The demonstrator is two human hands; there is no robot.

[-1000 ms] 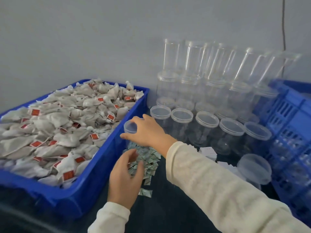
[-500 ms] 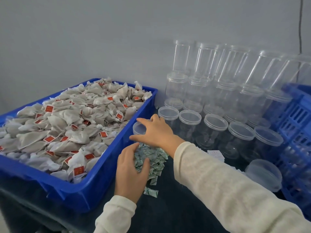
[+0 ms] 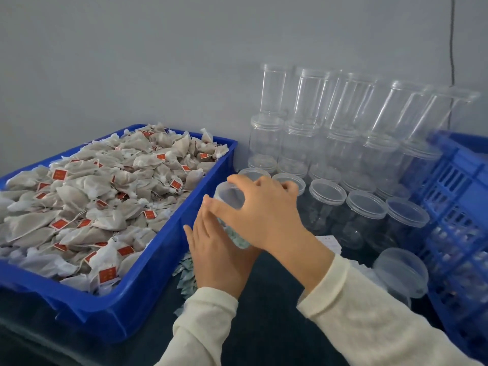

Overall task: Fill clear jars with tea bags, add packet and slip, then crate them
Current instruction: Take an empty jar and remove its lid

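Right hand (image 3: 266, 215) curls its grip round a smooth clear cylindrical jar (image 3: 229, 198); left hand (image 3: 214, 249) lies flat beside.

Cream knit sleeves (image 3: 369, 313), ribbed cuffs.

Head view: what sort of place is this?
Likely a small hand-packing station: a blue bin heaped with tea bags, stacked empty clear jars against a wall, and a blue crate.

Small packing workroom; blue bin (image 3: 148, 291) heaped with tea bags (image 3: 87, 207); stacked empty clear jars (image 3: 327, 143); slatted blue crate (image 3: 459, 207); bare grey wall (image 3: 158, 62)
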